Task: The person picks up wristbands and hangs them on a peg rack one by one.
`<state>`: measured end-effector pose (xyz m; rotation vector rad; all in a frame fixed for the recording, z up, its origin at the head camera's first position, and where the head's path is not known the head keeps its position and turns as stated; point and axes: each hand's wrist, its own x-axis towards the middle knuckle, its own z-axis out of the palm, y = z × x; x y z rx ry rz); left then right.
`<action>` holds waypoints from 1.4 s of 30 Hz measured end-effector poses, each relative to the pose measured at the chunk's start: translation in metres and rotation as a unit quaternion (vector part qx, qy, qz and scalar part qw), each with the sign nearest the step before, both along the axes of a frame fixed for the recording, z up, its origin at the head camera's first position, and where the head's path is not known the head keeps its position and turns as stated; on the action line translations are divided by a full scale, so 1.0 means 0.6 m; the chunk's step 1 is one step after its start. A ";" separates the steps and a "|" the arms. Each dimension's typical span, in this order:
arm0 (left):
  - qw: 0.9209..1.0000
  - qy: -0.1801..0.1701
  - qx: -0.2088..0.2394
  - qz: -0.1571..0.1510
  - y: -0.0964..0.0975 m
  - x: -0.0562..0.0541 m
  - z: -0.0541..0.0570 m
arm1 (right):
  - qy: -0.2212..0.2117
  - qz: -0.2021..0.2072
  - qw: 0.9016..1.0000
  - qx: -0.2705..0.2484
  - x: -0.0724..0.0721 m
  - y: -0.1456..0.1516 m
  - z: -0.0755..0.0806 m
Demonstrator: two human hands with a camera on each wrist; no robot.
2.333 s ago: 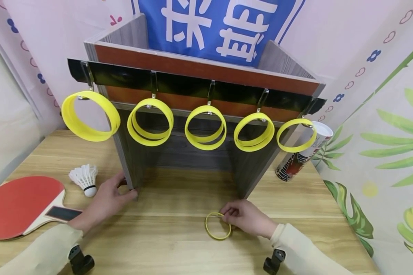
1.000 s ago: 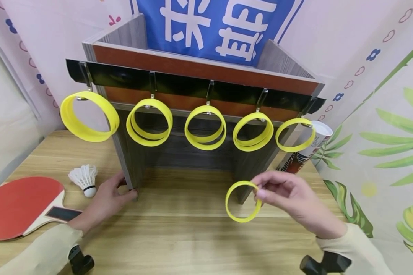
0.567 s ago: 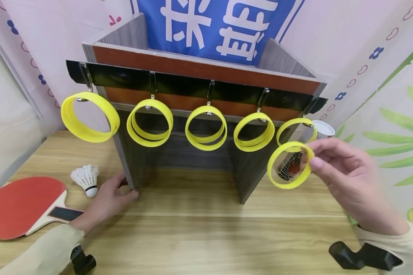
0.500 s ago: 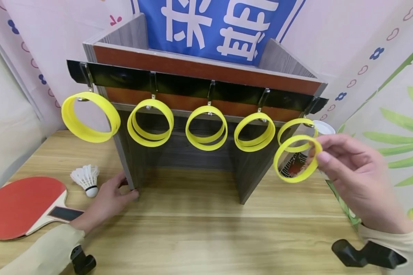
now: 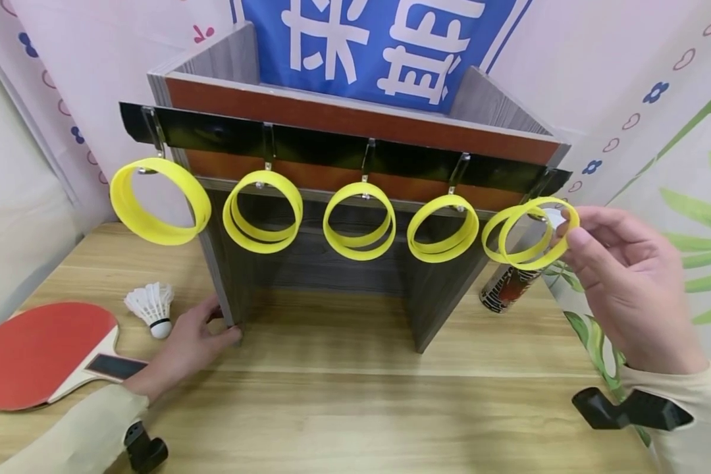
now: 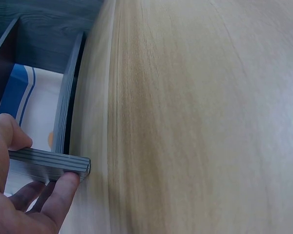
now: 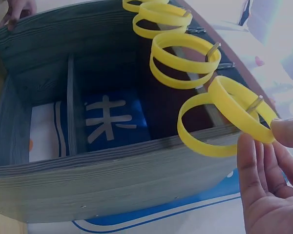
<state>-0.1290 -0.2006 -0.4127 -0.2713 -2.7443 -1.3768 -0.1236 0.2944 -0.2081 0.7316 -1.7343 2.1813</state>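
My right hand [image 5: 634,283] pinches a yellow wristband [image 5: 527,266] between thumb and fingers, raised at the rightmost hook. In the right wrist view the metal hook tip [image 7: 255,104] shows inside the held band's opening, beside another yellow band [image 7: 205,149] hanging there. Further yellow bands [image 5: 361,255] hang from the other hooks along a black strip [image 5: 320,143] on a grey wooden stand [image 5: 432,309]. Low at the stand's left side, my left hand [image 5: 184,349] grips the panel edge [image 6: 53,158], thumb on one face and fingers on the other.
A red table tennis paddle [image 5: 41,355] and a white shuttlecock [image 5: 151,306] lie left of the stand. Behind its right side stands a shuttlecock tube [image 5: 503,289], partly covered by the bands. A blue banner [image 5: 367,46] hangs behind the stand on the wooden table [image 5: 332,421].
The right hand has lifted the wristband off the table, carrying it right and up to the rightmost hook, where it now overlaps the hanging band. My left hand keeps its grip on the panel.
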 end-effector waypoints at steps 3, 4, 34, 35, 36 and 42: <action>1.000 -0.001 0.000 -0.004 0.000 -0.002 0.001 | -0.002 0.019 1.000 -0.007 -0.007 0.007 -0.005; 1.000 0.002 -0.002 -0.004 0.000 -0.003 0.001 | -0.002 0.032 0.999 -0.013 -0.010 0.010 -0.008; 1.000 0.005 -0.018 -0.001 -0.003 -0.004 -0.005 | -0.072 0.001 0.969 0.236 0.003 0.006 -0.080; 1.000 0.008 -0.020 0.001 -0.003 -0.004 -0.005 | -0.077 0.001 0.965 0.252 0.003 0.005 -0.082; 1.000 0.008 -0.019 0.001 -0.003 -0.004 -0.005 | -0.080 0.005 0.961 0.264 0.003 0.004 -0.084; 0.999 0.023 -0.026 -0.001 -0.002 -0.003 -0.001 | -0.070 0.034 0.942 0.326 0.003 -0.013 -0.107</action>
